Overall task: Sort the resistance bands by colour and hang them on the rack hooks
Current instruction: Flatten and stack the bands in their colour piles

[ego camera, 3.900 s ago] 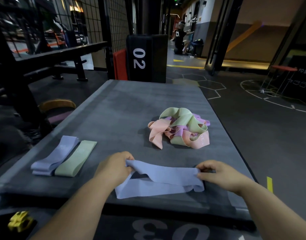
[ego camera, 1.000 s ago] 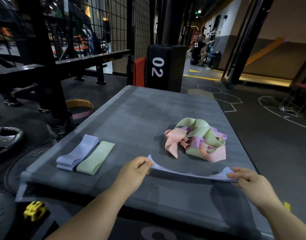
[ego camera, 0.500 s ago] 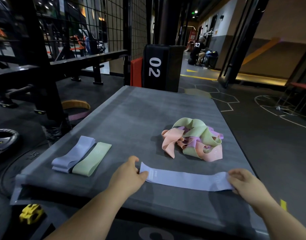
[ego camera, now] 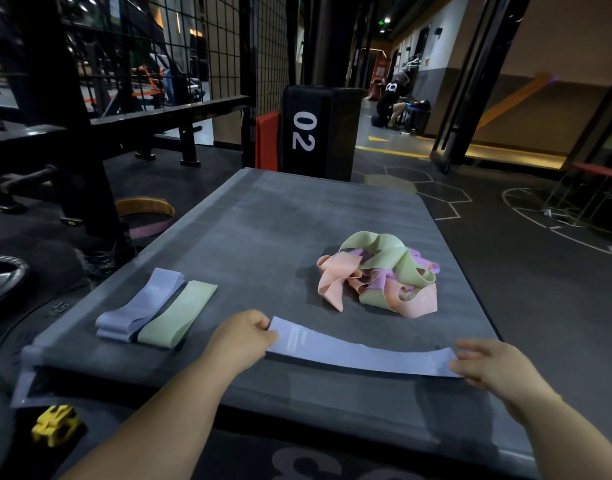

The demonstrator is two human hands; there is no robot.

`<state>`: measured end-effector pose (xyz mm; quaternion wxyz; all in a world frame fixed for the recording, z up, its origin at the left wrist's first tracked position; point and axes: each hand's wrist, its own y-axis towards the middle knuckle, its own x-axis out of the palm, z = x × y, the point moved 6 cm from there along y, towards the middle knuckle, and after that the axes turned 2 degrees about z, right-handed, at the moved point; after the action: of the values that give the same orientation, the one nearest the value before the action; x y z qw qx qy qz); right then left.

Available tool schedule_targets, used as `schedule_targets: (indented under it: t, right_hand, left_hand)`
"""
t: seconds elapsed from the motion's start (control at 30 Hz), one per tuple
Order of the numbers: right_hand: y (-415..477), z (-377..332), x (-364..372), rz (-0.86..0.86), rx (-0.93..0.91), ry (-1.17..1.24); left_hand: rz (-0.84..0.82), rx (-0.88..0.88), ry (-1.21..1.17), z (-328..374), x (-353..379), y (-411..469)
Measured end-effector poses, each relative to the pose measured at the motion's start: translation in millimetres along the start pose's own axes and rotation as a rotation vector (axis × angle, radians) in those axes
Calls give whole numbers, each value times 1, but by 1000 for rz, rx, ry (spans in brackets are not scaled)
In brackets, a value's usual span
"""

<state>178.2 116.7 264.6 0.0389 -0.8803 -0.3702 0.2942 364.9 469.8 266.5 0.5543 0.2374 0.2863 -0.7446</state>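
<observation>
A lilac-blue resistance band (ego camera: 360,353) lies stretched flat across the near part of the grey padded box top (ego camera: 263,230). My left hand (ego camera: 240,337) pinches its left end. My right hand (ego camera: 488,367) holds its right end, fingers over the band's edge. Further back on the right lies a tangled heap of bands (ego camera: 379,271) in pink, green and purple. On the left, a folded lilac band (ego camera: 140,304) and a folded green band (ego camera: 178,313) lie side by side, touching.
A black box marked 02 (ego camera: 315,129) stands behind the grey box, with a red pad (ego camera: 267,140) beside it. Black rack frames and wire mesh (ego camera: 159,64) fill the left. A weight plate (ego camera: 3,275) and yellow clip (ego camera: 55,424) lie on the floor left.
The band was bunched and loose between my hands, then lifted taut above the box. It has since come down and lies flat, stretched out along the near edge.
</observation>
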Motion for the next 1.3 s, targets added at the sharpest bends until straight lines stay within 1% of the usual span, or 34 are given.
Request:
schedule_targets:
  t: [0.13,0.2,0.27,0.33,0.4,0.47,0.57,0.63,0.7,0.8,0.93,1.0,1.1,1.3]
  right_hand:
    - [-4,-1,4,-43,3,-77]
    - [-6,-3,6,-54,-7,-116]
    - [-6,-6,5,-58,-31,-145]
    - [-9,-10,6,-64,-65,-147]
    - [-10,-13,5,-51,-100,-105]
    - [-11,-17,2,-28,-141,-46]
    - [-10,-22,1,-36,-193,14]
    - [-13,-26,3,-56,-202,106]
    - [-12,-27,4,-73,-171,202]
    - [-11,-22,5,-88,-124,283]
    - [-17,-22,6,-95,-204,89]
    - [-20,-22,7,-92,-206,35]
    - [-24,-23,9,-96,-211,-58]
    - [-27,-24,19,-69,-259,-418]
  left_hand:
    - [29,19,156,2,-4,-4]
    - [24,20,171,2,-4,-5]
    - [-1,7,81,3,-2,-5]
    - [-38,-20,-91,4,2,-5]
    - [-67,-67,-245,5,5,-6]
    - [-85,-96,-345,5,7,-6]
    - [-105,-117,-444,7,8,-6]
    - [-70,-127,-490,8,5,-5]
    - [-14,-101,-493,7,3,-4]
    - [24,-39,-420,2,1,-2]
    - [51,-4,-251,-4,-2,-1]
    - [68,13,-132,-3,-5,-2]
    - [51,11,5,-3,-9,-5]
    - [0,-14,196,-5,-9,-8]
